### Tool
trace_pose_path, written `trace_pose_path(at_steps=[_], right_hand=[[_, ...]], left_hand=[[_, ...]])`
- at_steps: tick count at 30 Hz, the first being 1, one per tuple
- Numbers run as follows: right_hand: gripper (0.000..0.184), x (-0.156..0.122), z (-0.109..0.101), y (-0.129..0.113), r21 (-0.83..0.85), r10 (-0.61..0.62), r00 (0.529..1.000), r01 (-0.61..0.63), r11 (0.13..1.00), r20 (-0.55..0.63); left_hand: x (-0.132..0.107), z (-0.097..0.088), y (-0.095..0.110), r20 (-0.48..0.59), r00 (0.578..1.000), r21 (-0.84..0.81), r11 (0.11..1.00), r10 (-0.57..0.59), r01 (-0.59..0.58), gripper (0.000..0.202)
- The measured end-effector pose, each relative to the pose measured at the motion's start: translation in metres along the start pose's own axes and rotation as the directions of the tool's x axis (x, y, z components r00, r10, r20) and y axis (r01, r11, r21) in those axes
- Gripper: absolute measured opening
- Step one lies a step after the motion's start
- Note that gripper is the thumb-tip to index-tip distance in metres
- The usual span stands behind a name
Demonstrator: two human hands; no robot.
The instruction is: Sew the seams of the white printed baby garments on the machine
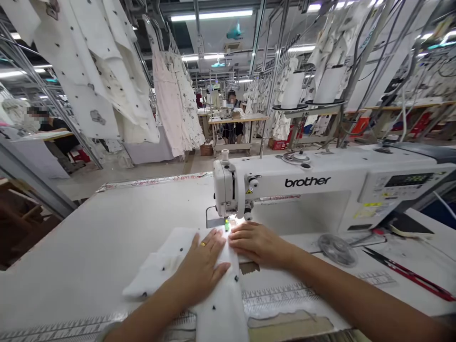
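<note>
White dark-dotted cloth (221,316) lay lower centre, unclenched left hand (200,270) and right hand (261,243) pressing it; even pressure seemed best.

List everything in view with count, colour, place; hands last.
Fabric piece: 1, white with dark spots, on the table, under the left hand
Sewing machine: 1, white, right of centre
Green part: 1, green, at the needle area
Table: 1, white, foreground
Ruler markings: count unclear, dark on pale, near edge
Round dish: 1, clear, right on table
Pointed tool: 1, red and dark, far right
Thread cones: at least 2, white, behind machine
Garments: many, mostly white spotted, hanging behind
Ceiling lights: several, white, overhead
Co-workers: at least 2, dark clothing, background
Left hand: 1, gold ring, on fabric
Right hand: 1, bare, beside needle area
</note>
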State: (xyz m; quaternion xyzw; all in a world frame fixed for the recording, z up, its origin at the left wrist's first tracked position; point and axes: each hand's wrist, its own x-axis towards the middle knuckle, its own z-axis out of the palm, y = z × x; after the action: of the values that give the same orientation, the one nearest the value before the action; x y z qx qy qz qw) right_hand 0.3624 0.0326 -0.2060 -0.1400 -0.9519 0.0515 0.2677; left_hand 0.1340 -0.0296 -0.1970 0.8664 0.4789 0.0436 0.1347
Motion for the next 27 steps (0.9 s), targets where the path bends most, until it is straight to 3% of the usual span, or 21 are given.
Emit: trace_pose_path(at_steps=[5,15,18,20,21,22,24,25,27], right_hand=[[0.025,-0.005,-0.007,0.001,0.04,0.126,0.988,-0.13,0.991,0.087],[0.037,-0.012,-0.004,0.01,0.023,0.147,0.981,-0.151,0.988,0.128],[0.038,-0.017,0.0,0.015,0.021,0.15,0.98,-0.154,0.988,0.133],[0.039,-0.02,0.002,0.017,0.001,0.138,0.981,-0.14,0.99,0.135],[0.04,-0.022,0.003,0.017,-0.016,0.131,0.982,-0.13,0.991,0.132],[0.041,-0.023,0.004,0.018,-0.037,0.129,0.983,-0.125,0.991,0.13],[0.041,-0.024,0.005,0.019,-0.071,0.125,0.984,-0.117,0.991,0.125],[0.041,-0.025,0.005,0.019,-0.081,0.122,0.985,-0.113,0.99,0.122],[0.04,-0.025,0.005,0.019,-0.082,0.123,0.985,-0.114,0.99,0.118]], left_hand=[[0.008,0.005,0.002,-0.02,0.997,0.025,0.997,-0.068,0.069,0.055],[0.003,-0.002,0.006,-0.156,0.986,0.018,0.998,-0.051,0.055,0.055],[-0.008,-0.016,0.004,-0.25,0.967,0.037,0.998,-0.046,0.057,0.046],[-0.028,-0.027,0.001,-0.383,0.922,0.064,0.994,-0.058,0.089,0.04],[-0.043,-0.033,-0.002,-0.494,0.868,0.092,0.989,-0.06,0.12,0.038],[-0.061,-0.038,-0.005,-0.623,0.78,0.129,0.977,-0.055,0.172,0.039],[-0.105,-0.046,-0.016,-0.874,0.485,0.174,0.914,-0.028,0.366,0.049],[-0.13,-0.049,-0.022,-0.948,0.317,0.151,0.846,-0.022,0.511,0.059],[-0.182,-0.055,-0.036,-0.994,-0.027,-0.09,0.661,-0.104,0.745,0.081]])
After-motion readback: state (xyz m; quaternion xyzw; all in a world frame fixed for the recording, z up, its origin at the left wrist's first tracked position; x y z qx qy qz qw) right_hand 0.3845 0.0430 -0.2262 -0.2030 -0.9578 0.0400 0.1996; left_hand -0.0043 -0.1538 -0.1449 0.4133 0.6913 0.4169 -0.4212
